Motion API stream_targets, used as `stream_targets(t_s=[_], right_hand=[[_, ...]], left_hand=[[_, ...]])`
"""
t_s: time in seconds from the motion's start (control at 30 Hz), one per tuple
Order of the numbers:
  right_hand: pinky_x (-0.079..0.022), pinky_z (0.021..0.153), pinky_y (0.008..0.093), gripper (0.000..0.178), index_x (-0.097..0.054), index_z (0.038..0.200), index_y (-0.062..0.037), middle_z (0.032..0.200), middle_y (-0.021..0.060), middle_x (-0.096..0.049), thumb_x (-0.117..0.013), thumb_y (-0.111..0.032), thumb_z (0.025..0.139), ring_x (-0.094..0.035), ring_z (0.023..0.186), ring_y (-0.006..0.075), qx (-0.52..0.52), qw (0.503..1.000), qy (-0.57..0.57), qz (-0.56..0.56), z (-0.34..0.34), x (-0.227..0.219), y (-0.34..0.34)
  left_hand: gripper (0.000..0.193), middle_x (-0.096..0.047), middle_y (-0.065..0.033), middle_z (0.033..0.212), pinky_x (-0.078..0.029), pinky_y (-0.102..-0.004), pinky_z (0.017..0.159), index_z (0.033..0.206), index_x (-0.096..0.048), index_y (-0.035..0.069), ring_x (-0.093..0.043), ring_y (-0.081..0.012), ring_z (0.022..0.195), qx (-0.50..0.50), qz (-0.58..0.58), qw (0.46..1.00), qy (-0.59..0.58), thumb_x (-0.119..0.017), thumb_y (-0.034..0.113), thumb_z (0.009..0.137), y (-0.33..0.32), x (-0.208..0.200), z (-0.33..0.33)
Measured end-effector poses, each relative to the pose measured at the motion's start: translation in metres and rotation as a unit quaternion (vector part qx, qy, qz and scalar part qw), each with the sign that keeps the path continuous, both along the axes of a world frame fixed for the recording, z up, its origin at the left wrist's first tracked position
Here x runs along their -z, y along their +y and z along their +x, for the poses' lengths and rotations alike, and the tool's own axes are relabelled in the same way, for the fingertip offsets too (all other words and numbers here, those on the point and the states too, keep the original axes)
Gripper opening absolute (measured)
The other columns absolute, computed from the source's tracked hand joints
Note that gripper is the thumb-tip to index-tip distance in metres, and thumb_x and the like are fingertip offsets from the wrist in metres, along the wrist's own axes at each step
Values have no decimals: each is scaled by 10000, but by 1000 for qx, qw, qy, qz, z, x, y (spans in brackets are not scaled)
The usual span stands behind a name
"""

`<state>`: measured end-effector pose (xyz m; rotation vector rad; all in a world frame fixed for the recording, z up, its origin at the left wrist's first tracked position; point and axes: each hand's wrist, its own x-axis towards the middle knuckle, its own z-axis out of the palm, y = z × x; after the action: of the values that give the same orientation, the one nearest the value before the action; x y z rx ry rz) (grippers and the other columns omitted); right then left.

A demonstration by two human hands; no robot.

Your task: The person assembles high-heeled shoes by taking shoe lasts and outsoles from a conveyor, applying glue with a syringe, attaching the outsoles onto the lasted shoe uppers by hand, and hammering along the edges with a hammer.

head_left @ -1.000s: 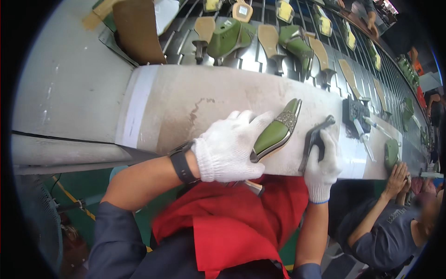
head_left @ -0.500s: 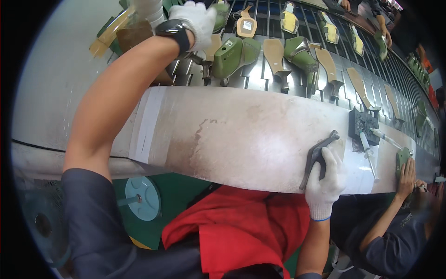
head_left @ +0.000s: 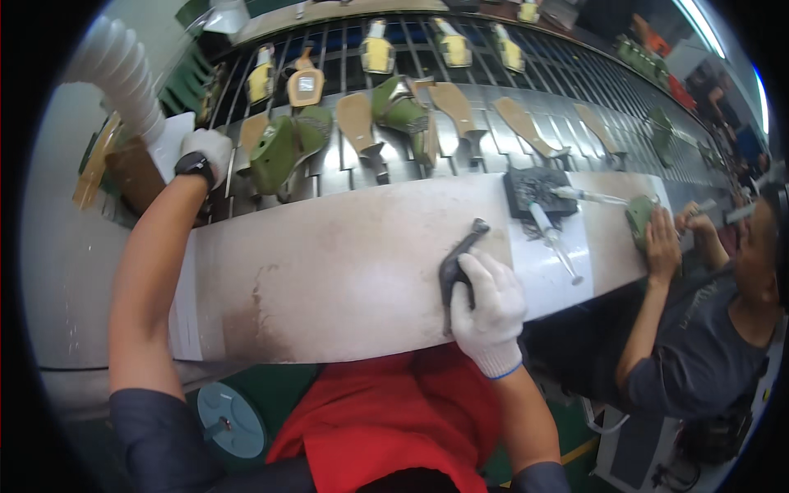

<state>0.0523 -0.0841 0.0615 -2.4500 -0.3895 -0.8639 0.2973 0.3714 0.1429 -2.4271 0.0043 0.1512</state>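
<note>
My right hand point(head_left: 491, 304), in a white knit glove, is closed around a dark curved metal hand tool point(head_left: 453, 267), which rests on or just above the pale worktop point(head_left: 345, 271). The tool's knobbed end points away from me. My left hand point(head_left: 212, 151), also gloved, is stretched out to the far left, over the slatted conveyor's edge beside a white panel point(head_left: 170, 141); its fingers cannot be made out. Nearest to it on the conveyor are a tan insole point(head_left: 252, 131) and green shoe lasts point(head_left: 274, 154).
Along the slatted conveyor point(head_left: 329, 168) lie several heeled insoles point(head_left: 357, 123) and yellow-wrapped lasts point(head_left: 377, 51). A black block point(head_left: 538, 193) with syringes point(head_left: 555, 240) stands on the worktop. A co-worker's hand point(head_left: 662, 242) holds a green last point(head_left: 638, 218) at right. A ribbed white hose point(head_left: 115, 70) hangs at left.
My left hand has drawn back from the far side of the conveyor to its near left edge. The right hand keeps its hold on the tool. The whole view has shifted.
</note>
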Motion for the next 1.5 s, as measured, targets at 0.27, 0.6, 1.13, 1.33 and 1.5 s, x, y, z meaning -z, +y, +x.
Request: stream_targets(t_s=[0.27, 0.6, 1.13, 1.33, 1.5], right_hand=[[-572, 995, 492, 319, -729, 1136, -1, 1184, 200, -748, -787, -19, 823, -729, 1108, 392, -119, 988, 88, -53, -19, -93, -17], [-618, 959, 481, 336, -801, 1133, -11, 1166, 253, -791, -647, -225, 924, -774, 1073, 407, 102, 853, 221, -462, 294, -165, -208], [-613, 970, 530, 748, -464, 1467, 107, 1089, 325, -768, -729, -142, 814, -763, 1083, 480, 144, 724, 493, -460, 357, -60, -124], [-613, 972, 539, 514, -558, 1354, 101, 1119, 349, -760, -690, -123, 910, -758, 1116, 473, 207, 818, 421, -332, 351, -39, -147], [-607, 1005, 523, 441, -648, 1283, 74, 1173, 328, -762, -723, -154, 912, -754, 1146, 468, 189, 797, 442, -366, 339, -50, -123]], left_hand=[[372, -724, -198, 1360, -568, -475, 1007, 1384, -680, 35, -709, -421, 1180, 170, -403, 856, -275, -650, 217, 1062, -45, 1, -98], [680, -573, -311, 1561, -385, -576, 1254, 1491, -602, -46, -529, -510, 1465, 289, -520, 803, -32, -779, 121, 856, -137, 54, -187], [722, -588, -274, 1571, -414, -659, 1204, 1524, -603, -3, -543, -506, 1453, 205, -549, 810, 22, -816, 318, 913, -123, 48, -181], [813, -567, -330, 1528, -376, -697, 1196, 1471, -597, -61, -516, -564, 1435, 224, -550, 804, 21, -832, 290, 776, -115, 46, -180], [803, -576, -321, 1512, -389, -694, 1184, 1443, -611, -53, -530, -561, 1412, 236, -562, 793, 14, -841, 287, 753, -111, 50, -184]])
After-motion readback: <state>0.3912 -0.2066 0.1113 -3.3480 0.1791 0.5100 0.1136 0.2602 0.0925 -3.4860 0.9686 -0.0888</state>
